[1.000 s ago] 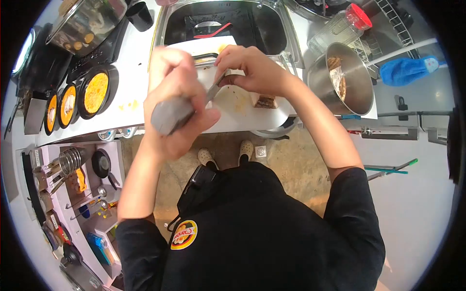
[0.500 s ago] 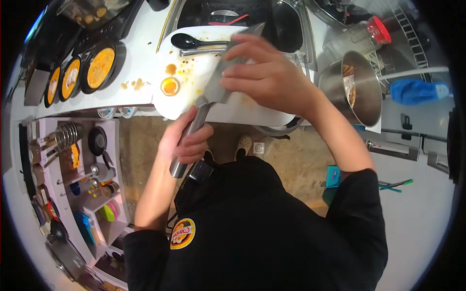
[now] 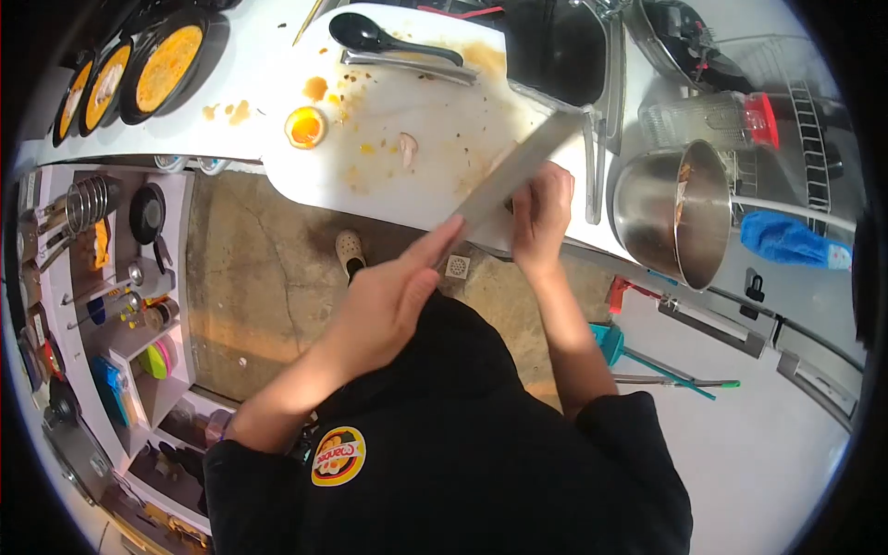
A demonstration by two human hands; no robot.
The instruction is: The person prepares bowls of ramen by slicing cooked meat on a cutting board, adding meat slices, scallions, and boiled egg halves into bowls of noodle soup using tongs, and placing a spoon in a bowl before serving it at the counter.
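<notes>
A large knife (image 3: 523, 165) slants up and to the right over the white cutting board (image 3: 324, 180). My left hand (image 3: 384, 305) is closed round its handle, at the board's front edge. Beneath the blade, at the right part of that edge, is my right hand (image 3: 543, 217) with its fingers curled; the blade hides what they hold, if anything. A small pale slice (image 3: 408, 149) lies mid-board. On the board's left side sits an egg half (image 3: 305, 128) with an orange yolk. A black spoon (image 3: 361, 34) and metal tongs (image 3: 407, 67) rest at the back.
Black bowls of orange soup (image 3: 169, 69) stand on the left counter. The sink (image 3: 555, 55) is behind the board. At right are a steel pot (image 3: 657, 203) with food inside, a clear jar with a red lid (image 3: 762, 120) and a blue cloth (image 3: 786, 240).
The knife has swung lower and to the right with my left hand. My right hand has moved off the blade, down to the board's front edge. The view has shifted right.
</notes>
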